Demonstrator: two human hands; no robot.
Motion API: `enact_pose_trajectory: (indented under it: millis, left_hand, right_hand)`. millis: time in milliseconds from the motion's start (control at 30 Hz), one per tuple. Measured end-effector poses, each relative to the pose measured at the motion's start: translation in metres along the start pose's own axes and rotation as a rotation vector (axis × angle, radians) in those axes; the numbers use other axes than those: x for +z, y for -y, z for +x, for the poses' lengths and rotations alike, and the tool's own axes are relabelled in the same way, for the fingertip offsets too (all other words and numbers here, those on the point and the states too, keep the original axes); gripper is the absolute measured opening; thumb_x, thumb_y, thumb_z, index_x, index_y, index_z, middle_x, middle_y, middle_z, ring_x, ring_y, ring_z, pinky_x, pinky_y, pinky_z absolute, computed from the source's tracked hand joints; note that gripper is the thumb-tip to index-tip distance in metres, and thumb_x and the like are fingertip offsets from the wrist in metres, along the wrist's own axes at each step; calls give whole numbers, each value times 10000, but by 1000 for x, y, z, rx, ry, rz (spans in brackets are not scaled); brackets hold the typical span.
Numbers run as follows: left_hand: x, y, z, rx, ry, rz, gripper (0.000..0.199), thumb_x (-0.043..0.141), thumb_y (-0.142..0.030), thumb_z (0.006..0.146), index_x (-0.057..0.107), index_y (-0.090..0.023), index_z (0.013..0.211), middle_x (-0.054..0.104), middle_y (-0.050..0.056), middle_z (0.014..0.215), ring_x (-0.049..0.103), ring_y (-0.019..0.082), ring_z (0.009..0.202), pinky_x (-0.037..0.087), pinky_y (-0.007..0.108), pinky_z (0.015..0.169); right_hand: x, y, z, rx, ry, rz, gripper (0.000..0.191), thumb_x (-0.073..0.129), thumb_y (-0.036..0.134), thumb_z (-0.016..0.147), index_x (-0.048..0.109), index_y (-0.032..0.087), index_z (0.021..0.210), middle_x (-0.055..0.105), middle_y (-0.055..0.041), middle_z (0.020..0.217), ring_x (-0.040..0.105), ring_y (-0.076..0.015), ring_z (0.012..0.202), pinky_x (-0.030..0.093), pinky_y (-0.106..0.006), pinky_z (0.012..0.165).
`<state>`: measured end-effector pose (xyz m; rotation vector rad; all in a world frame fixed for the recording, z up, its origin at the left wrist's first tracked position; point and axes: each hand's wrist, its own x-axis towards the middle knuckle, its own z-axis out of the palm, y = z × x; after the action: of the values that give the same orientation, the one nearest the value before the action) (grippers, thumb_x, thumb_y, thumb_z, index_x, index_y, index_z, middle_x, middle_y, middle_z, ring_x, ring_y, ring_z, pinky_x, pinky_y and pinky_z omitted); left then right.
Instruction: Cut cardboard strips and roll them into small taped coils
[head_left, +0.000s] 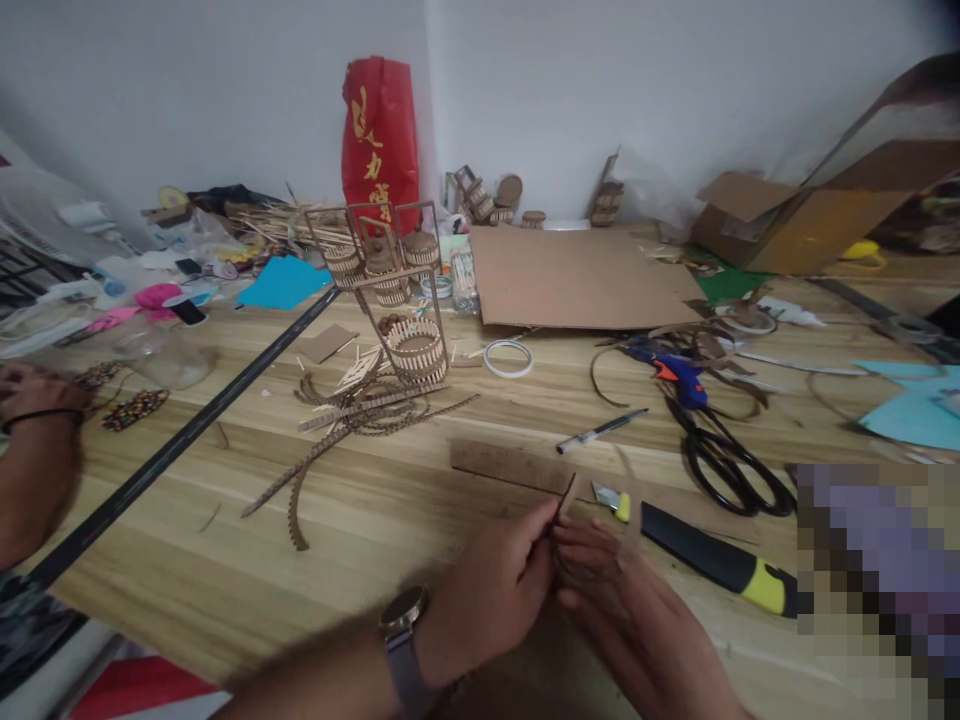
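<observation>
My left hand [499, 580], with a watch on its wrist, pinches a thin brown cardboard strip [568, 497] that sticks up past the thumb. My right hand [637, 610] meets it from the other side, its fingers drawn together on the same strip; the strip's lower part is hidden between the hands. Just beyond them lies a long flat brown cardboard piece [510, 470]. Right of that rests a utility knife [709, 550] with a black and yellow handle, its blade exposed. A pen [602, 431] lies farther back.
Black scissors [739, 465] and a blue glue gun [679, 380] lie to the right. Small stick baskets [416, 350] and notched strips [322, 450] stand and lie left of centre. A cardboard sheet [577, 280] is behind. Another person's arm [37, 450] rests at the left.
</observation>
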<state>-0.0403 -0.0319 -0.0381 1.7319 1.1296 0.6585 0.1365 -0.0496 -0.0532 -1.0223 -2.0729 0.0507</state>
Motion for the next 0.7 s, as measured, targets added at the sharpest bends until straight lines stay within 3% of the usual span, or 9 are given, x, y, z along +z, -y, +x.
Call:
enact_pose_trajectory:
  millis: [167,367,700]
  left_hand:
    - [1,-3,0,-10,24,5,459,399,-217,953,510,-206,1398,690,93,1215,654,222,1085,502,329,946]
    - [1,-5,0,-19,22,0,499,400,-156,913,520,-202,1396,691,88,1209,634,222,1136,478,330,997]
    - [0,-4,0,6,21,-43,453,411,-141,912,576,-224,1325,723,59,1094,668,195,1002,502,293,896]
  right_hand:
    - [2,-1,-1,-23,5,-43,129,543,197,916,654,251,953,790,-19,953,747,-191,944,572,-342,953]
    - [0,1,-2,-28,29,-74,147,517,226,932,657,264,950,793,-8,901,754,-196,914,569,-353,957]
    - [-4,3,3,46,33,-30,178,498,254,935,675,271,920,795,-15,882,760,-217,888,575,-363,939]
